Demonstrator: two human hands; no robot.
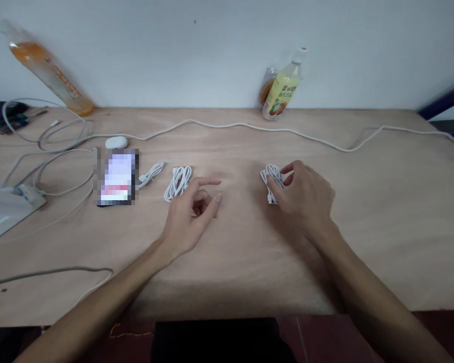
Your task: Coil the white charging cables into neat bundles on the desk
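Near the middle of a pale wooden tabletop [234,262], a person's two bare hands reach forward, and from where I stand both show clearly. The right hand [306,199] is over a coiled white cable [273,173] lying right of centre, thumb and fingertips touching its right part; I cannot tell whether they pinch it or only rest against it. The left hand [192,214] holds nothing: index finger and thumb are spread apart, the other fingers curled. Just beside its knuckles lies a second white bundle [177,181], and left of that a smaller white bundle [152,174], next to a phone [115,179] with a lit, blurred screen. Behind the phone sits a small white case [116,142]. A long white cord [245,125] snakes across the back. Against the wall stand an orange-filled bottle [45,70] at far left and a yellow-labelled bottle [283,93] right of centre.
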